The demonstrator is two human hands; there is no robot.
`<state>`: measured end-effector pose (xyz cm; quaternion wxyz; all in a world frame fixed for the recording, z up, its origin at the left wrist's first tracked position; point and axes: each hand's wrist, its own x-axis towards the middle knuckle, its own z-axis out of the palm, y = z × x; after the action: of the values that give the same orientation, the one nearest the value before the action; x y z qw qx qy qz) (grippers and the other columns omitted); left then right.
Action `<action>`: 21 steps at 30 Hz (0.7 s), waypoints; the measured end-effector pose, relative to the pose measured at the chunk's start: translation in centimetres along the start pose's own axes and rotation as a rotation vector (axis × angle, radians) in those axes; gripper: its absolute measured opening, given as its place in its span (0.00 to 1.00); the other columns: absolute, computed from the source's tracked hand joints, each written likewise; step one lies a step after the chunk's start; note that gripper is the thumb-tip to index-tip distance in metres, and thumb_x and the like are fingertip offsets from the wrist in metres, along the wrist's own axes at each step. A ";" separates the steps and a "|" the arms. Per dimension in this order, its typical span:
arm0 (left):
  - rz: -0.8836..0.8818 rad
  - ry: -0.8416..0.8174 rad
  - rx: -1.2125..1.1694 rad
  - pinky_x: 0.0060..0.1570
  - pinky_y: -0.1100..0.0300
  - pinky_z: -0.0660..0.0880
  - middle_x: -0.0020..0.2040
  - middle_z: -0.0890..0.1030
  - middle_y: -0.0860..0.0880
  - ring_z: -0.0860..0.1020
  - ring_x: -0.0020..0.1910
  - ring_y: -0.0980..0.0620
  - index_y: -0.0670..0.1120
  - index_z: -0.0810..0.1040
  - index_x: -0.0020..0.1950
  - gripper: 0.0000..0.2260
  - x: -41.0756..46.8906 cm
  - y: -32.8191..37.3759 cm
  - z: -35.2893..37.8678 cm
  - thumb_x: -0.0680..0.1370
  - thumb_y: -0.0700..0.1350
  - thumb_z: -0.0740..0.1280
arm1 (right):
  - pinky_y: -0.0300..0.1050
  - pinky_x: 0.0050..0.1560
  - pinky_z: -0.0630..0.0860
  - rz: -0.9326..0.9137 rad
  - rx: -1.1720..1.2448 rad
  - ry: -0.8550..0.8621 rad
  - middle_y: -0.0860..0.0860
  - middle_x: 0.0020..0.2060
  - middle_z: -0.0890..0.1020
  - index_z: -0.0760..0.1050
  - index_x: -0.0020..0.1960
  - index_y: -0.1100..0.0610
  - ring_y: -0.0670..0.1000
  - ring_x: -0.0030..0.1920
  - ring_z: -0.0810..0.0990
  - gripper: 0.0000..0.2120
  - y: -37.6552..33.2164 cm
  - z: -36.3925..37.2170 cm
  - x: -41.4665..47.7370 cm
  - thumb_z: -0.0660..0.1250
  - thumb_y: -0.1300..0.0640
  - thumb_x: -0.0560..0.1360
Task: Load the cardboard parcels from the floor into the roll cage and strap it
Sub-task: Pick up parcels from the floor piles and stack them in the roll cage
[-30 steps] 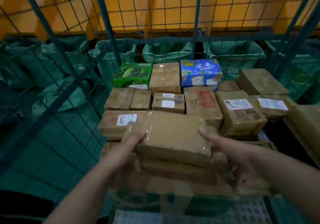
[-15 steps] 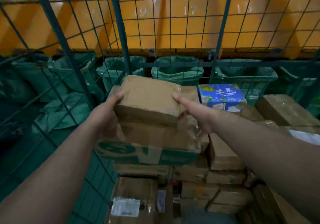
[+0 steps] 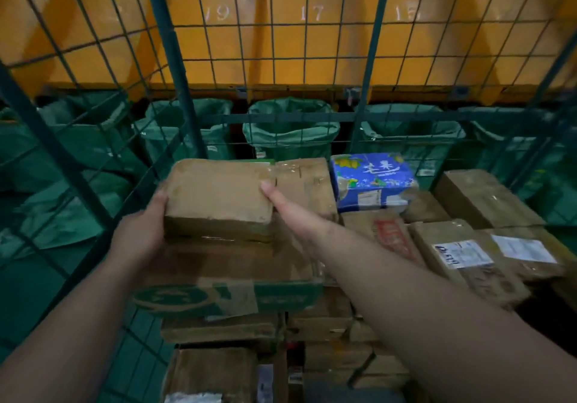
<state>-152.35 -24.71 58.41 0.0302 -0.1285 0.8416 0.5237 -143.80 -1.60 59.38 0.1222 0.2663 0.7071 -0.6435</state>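
Note:
I hold a small stack of parcels inside the green wire roll cage [image 3: 175, 68]. On top is a plain brown taped parcel [image 3: 218, 190]; under it lies a wider flat box with a green printed edge [image 3: 228, 299]. My left hand [image 3: 140, 234] grips the stack's left side, thumb on the brown parcel's corner. My right hand [image 3: 290, 212] presses its right side with fingers stretched forward. The stack hovers over the cage's back left corner, above parcels lying there.
More parcels fill the cage: a blue printed box [image 3: 371, 181] at the back, labelled brown boxes [image 3: 462, 256] to the right, others below [image 3: 215, 371]. Beyond the mesh hang green sacks [image 3: 290, 128] under orange chutes [image 3: 281, 28].
My hands carried the stack up and forward from low in front of me to the cage's back left. The green box at the back is now hidden behind it.

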 end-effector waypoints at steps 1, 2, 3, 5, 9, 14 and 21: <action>-0.036 -0.013 -0.050 0.47 0.46 0.79 0.49 0.80 0.40 0.80 0.47 0.37 0.43 0.78 0.58 0.31 -0.4 0.2 0.1 0.79 0.70 0.59 | 0.62 0.77 0.53 -0.003 0.007 -0.016 0.54 0.80 0.63 0.61 0.81 0.51 0.59 0.79 0.61 0.46 0.2 0.0 0.1 0.54 0.22 0.73; -0.070 -0.034 -0.099 0.54 0.43 0.80 0.52 0.81 0.41 0.80 0.50 0.37 0.41 0.78 0.60 0.35 -1.0 0.6 0.0 0.77 0.72 0.60 | 0.61 0.77 0.54 -0.012 0.022 -0.025 0.54 0.79 0.63 0.61 0.81 0.52 0.59 0.78 0.61 0.47 0.3 0.1 0.2 0.54 0.21 0.73; -0.083 -0.050 -0.158 0.59 0.41 0.78 0.56 0.81 0.42 0.80 0.54 0.38 0.40 0.77 0.65 0.37 -1.6 1.0 0.2 0.76 0.73 0.63 | 0.61 0.77 0.55 -0.023 0.043 0.000 0.54 0.79 0.63 0.60 0.81 0.52 0.59 0.78 0.62 0.49 0.3 0.3 0.2 0.54 0.20 0.72; -0.059 -0.080 -0.233 0.66 0.43 0.75 0.62 0.79 0.47 0.78 0.59 0.42 0.45 0.75 0.71 0.34 -3.3 2.5 0.9 0.76 0.70 0.64 | 0.61 0.78 0.59 -0.053 0.067 0.111 0.52 0.79 0.63 0.58 0.81 0.50 0.59 0.78 0.63 0.59 0.7 -0.3 0.6 0.55 0.14 0.62; 0.083 -0.244 -0.320 0.64 0.44 0.76 0.61 0.76 0.54 0.77 0.60 0.46 0.57 0.74 0.68 0.23 -7.0 6.9 4.3 0.79 0.69 0.62 | 0.57 0.59 0.79 -0.227 0.237 0.082 0.47 0.68 0.77 0.67 0.75 0.43 0.53 0.65 0.78 0.45 1.5 -5.0 0.0 0.66 0.20 0.64; 0.078 -0.441 -0.549 0.65 0.45 0.77 0.63 0.77 0.48 0.78 0.61 0.43 0.52 0.74 0.71 0.18 -9.9 9.6 12.5 0.85 0.58 0.60 | 0.44 0.40 0.79 -0.353 0.662 0.017 0.52 0.45 0.82 0.79 0.58 0.55 0.48 0.40 0.81 0.26 4.1 -15.3 -2.0 0.72 0.36 0.71; 0.105 -0.573 -0.317 0.57 0.49 0.76 0.57 0.81 0.49 0.80 0.51 0.47 0.53 0.74 0.60 0.05 -14.5 8.8 29.0 0.85 0.50 0.62 | 0.45 0.31 0.80 -0.218 0.554 0.317 0.49 0.43 0.86 0.71 0.66 0.53 0.47 0.35 0.86 0.26 13.9 -28.8 -3.0 0.79 0.55 0.72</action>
<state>-142.98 7.44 55.78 0.2181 0.0645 0.7125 0.6637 -128.98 26.23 53.31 -0.1361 0.3091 0.5397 -0.7711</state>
